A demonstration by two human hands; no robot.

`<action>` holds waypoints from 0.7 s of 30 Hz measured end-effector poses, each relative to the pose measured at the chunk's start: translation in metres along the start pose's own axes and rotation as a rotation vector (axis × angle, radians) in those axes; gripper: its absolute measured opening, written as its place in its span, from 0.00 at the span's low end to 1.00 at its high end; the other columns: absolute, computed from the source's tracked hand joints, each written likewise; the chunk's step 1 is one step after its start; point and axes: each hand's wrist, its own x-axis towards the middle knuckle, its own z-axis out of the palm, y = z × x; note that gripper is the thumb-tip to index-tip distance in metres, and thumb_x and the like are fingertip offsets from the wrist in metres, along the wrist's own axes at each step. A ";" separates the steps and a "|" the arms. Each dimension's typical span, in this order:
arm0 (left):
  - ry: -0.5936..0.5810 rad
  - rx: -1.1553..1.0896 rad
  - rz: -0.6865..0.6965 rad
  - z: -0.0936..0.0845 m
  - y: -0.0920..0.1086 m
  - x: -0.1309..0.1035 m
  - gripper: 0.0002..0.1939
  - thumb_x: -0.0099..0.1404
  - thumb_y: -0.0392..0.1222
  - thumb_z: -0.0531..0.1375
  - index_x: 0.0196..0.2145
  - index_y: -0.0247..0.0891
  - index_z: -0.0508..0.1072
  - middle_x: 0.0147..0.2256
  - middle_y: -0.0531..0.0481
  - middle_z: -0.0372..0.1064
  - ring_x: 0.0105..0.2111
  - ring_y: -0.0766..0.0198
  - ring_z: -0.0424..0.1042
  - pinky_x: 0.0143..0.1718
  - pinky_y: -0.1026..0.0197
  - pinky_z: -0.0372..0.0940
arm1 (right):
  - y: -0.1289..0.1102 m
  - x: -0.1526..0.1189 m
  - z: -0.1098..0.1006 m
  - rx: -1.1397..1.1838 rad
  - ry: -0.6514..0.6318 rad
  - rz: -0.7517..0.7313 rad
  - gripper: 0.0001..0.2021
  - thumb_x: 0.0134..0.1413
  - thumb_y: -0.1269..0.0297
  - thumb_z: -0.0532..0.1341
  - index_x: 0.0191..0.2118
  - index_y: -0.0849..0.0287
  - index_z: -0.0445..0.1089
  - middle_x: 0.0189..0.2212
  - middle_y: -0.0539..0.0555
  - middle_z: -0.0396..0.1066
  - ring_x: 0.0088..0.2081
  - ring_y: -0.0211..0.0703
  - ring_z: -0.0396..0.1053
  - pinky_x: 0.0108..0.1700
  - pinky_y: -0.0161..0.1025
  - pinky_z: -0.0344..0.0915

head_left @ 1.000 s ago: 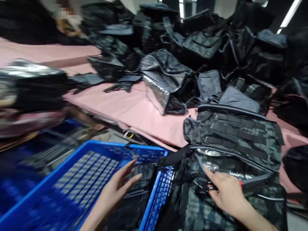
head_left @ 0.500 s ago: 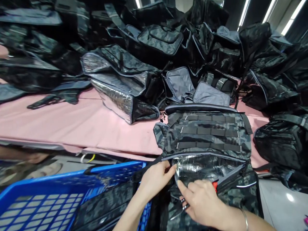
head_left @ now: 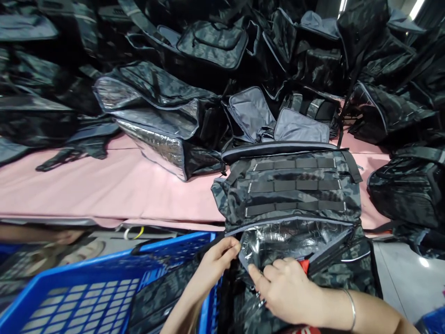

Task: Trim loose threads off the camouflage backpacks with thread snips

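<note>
A dark camouflage backpack (head_left: pixel 295 185) with webbing rows lies over the table's edge. Its lower compartment, lined in shiny silver foil (head_left: pixel 278 239), gapes open. My left hand (head_left: pixel 220 255) pinches the grey-bound edge at the left corner of the opening. Lower and to the right, my right hand (head_left: pixel 285 287) is closed, its index finger against the same edge. A small red piece (head_left: pixel 304 266) shows beside its knuckles and dark, shiny bits (head_left: pixel 260 299) show under its fingers. Most of what this hand holds is hidden, so its kind is unclear.
A blue plastic basket (head_left: pixel 118 260) with a camouflage bag (head_left: pixel 163 292) inside stands at left. Several more bags, one open and foil-lined (head_left: pixel 156 120), are heaped across the pink-covered table (head_left: pixel 167 197). Another person's arm (head_left: pixel 38 234) shows at far left.
My left hand has moved a little left and down along the opening's edge. The right hand stays closed by the opening. The camera view has tilted down slightly.
</note>
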 end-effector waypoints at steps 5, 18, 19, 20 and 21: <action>0.061 0.022 0.017 0.002 -0.003 -0.001 0.12 0.54 0.51 0.54 0.27 0.38 0.66 0.22 0.56 0.57 0.22 0.67 0.55 0.23 0.65 0.53 | -0.001 0.000 0.006 -0.048 0.023 -0.010 0.22 0.56 0.71 0.55 0.56 0.70 0.56 0.27 0.54 0.67 0.26 0.44 0.64 0.25 0.41 0.56; 0.260 0.156 0.092 0.010 -0.022 -0.004 0.13 0.58 0.52 0.52 0.29 0.40 0.68 0.23 0.55 0.63 0.26 0.62 0.63 0.28 0.62 0.60 | 0.001 0.008 0.008 -0.025 0.032 0.002 0.22 0.55 0.72 0.55 0.55 0.71 0.58 0.28 0.55 0.68 0.26 0.44 0.64 0.25 0.40 0.58; 0.285 0.153 0.100 0.011 -0.023 -0.003 0.13 0.58 0.52 0.52 0.29 0.40 0.68 0.24 0.54 0.64 0.26 0.62 0.65 0.29 0.62 0.61 | 0.002 0.008 0.008 -0.012 0.036 0.015 0.22 0.54 0.71 0.56 0.55 0.70 0.58 0.28 0.56 0.68 0.27 0.44 0.64 0.25 0.40 0.59; 0.315 0.141 0.109 0.012 -0.024 -0.002 0.13 0.58 0.52 0.52 0.30 0.40 0.69 0.25 0.53 0.66 0.28 0.60 0.66 0.31 0.61 0.62 | 0.003 0.008 0.008 0.004 0.042 0.028 0.23 0.53 0.69 0.58 0.55 0.70 0.58 0.29 0.56 0.69 0.27 0.45 0.65 0.26 0.41 0.60; 0.354 0.121 0.120 0.013 -0.023 -0.003 0.14 0.59 0.52 0.52 0.31 0.40 0.69 0.28 0.52 0.68 0.30 0.59 0.68 0.34 0.59 0.64 | 0.004 0.007 0.008 0.022 0.049 0.041 0.25 0.51 0.68 0.59 0.55 0.69 0.59 0.29 0.56 0.69 0.28 0.45 0.66 0.27 0.41 0.61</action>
